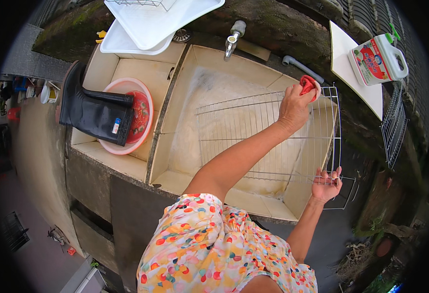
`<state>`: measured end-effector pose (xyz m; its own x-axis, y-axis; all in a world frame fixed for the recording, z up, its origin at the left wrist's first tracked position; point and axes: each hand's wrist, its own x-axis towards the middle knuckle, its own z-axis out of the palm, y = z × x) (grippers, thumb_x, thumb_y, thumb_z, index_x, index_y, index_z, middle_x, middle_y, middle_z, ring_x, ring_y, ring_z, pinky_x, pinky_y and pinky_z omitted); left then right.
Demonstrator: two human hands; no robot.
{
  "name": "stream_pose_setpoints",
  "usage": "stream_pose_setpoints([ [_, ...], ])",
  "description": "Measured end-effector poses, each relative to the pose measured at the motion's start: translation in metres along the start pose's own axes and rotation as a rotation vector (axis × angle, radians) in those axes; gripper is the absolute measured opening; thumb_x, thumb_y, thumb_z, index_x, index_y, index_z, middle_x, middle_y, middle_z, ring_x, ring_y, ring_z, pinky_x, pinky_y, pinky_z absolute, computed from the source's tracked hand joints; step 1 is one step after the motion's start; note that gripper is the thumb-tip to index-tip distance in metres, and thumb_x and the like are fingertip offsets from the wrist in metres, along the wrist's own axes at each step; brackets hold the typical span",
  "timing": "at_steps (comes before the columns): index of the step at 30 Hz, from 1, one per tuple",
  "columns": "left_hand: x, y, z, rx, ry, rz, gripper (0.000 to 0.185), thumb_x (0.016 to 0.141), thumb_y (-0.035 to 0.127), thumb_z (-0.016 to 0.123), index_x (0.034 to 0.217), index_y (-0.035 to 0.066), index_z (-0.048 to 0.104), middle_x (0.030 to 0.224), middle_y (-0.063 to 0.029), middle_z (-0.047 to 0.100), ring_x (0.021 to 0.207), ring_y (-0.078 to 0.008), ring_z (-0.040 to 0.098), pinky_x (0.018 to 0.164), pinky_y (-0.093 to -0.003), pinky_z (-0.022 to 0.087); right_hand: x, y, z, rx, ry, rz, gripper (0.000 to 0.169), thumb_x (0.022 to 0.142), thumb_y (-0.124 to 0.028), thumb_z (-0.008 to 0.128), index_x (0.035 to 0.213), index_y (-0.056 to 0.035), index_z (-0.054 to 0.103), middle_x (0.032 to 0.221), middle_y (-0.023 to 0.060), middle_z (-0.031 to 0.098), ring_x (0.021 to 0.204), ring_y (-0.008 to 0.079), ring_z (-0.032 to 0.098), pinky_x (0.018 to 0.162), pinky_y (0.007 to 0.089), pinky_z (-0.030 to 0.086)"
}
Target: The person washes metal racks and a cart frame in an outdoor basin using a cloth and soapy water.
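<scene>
My left hand (294, 108) reaches across the basin and grips a bunched red cloth (309, 88) at the far bar of a metal wire rack (258, 137). My right hand (326, 186), palm up, holds the same rack by its near right corner, fingers curled around the wires. The rack is tilted over the right basin of a tiled double sink (214, 95), its right end sticking out past the basin's edge. A wire handle-like frame (346, 208) shows just beyond my right hand. My left forearm hides part of the rack. Whitish suds or wet residue coat the basin floor.
A metal tap (231, 42) juts over the basin. In the left basin, a black rubber boot (97, 113) lies across a pink-rimmed basin (146, 110). White trays (155, 22) overhang the back left. A detergent jug (375, 60) stands on a white board (346, 62); another rack (394, 124) is beside it.
</scene>
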<state>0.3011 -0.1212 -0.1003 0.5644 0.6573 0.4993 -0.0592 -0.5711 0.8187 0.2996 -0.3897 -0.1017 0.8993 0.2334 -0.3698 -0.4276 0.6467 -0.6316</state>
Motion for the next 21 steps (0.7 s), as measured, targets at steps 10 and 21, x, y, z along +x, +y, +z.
stream_pose_setpoints([
  [10, -0.056, -0.113, -0.066, 0.496, -0.149, 0.078, 0.038, 0.067, 0.000, 0.055, 0.102, 0.013, 0.062, 0.084, -0.0074, 0.049, 0.074, -0.0269, 0.047, 0.063, -0.0368, 0.045, 0.009, 0.015, -0.015, 0.015, -0.024, 0.092, 0.032, 0.080, -0.023, 0.043, 0.105, -0.0135, 0.060, 0.069, -0.0057, 0.054, 0.058, 0.0212, 0.051, 0.082, 0.0486, 0.042],
  [21, -0.136, -0.208, -0.167, 0.899, -0.286, -0.429, 0.040, 0.073, 0.001, 0.053, 0.111, 0.015, 0.058, 0.088, -0.0117, 0.052, 0.083, -0.0330, 0.049, 0.075, -0.0398, 0.044, 0.025, 0.031, -0.022, 0.057, 0.191, 0.063, 0.031, 0.078, -0.023, 0.044, 0.103, -0.0130, 0.061, 0.071, -0.0043, 0.056, 0.059, 0.0239, 0.052, 0.077, 0.0462, 0.043],
])
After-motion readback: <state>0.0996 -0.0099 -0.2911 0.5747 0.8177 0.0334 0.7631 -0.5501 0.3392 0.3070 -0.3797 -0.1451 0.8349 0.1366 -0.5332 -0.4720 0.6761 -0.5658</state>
